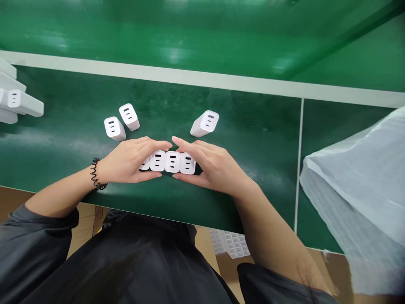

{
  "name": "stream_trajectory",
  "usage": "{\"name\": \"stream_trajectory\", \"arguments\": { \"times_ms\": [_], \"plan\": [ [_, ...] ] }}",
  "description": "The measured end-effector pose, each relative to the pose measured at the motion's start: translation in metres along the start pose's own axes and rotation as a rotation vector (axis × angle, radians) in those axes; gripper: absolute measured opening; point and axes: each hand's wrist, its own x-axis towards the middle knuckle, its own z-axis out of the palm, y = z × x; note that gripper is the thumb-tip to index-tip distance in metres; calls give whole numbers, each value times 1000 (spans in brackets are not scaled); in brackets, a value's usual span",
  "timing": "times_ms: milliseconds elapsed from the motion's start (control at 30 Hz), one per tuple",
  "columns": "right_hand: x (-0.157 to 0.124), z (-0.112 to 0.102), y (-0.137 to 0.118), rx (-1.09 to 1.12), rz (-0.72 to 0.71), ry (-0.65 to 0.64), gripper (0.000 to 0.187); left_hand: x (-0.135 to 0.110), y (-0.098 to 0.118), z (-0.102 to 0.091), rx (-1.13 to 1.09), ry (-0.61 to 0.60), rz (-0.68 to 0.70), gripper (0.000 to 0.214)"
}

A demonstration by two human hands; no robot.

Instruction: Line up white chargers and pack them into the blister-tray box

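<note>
Several white charger blocks [173,162] stand upright side by side in a tight row on the green work surface, port faces up. My left hand [134,158] curves around the row's left end, thumb along the near side and fingers along the far side, partly covering the leftmost block. Around the right end, my right hand [213,164] grips the same way. Beyond my left hand, two more chargers stand, one [114,128] nearer and another [129,117] behind it. A single charger [204,123] stands past my right hand, seen at a slant.
More white chargers [22,101] are heaped at the far left edge. A pale strip [190,77] crosses behind the work area. Translucent white plastic sheeting [360,169] drapes over the right side. Below the near edge, honeycomb-patterned plastic trays [236,244] and cardboard show.
</note>
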Motion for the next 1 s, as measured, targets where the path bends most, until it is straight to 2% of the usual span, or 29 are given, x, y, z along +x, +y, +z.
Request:
{"name": "stream_trajectory", "arguments": {
  "times_ms": [433,600,667,800,1000],
  "plan": [
    [3,2,-1,-30,-43,62,48,-1,0,-2,-21,-30,-54,51],
    [4,2,-2,-53,-50,62,46,-2,-5,-14,-89,-86,-33,74],
    [4,2,-2,-53,-46,56,43,-2,-6,-17,-114,-106,-21,78],
    [5,3,-3,-38,-46,59,36,-2,-4,-15,-106,-128,-40,69],
    [7,5,-7,-31,-65,163,32,-1,-1,-3,-58,-65,-52,45]
  ]
}}
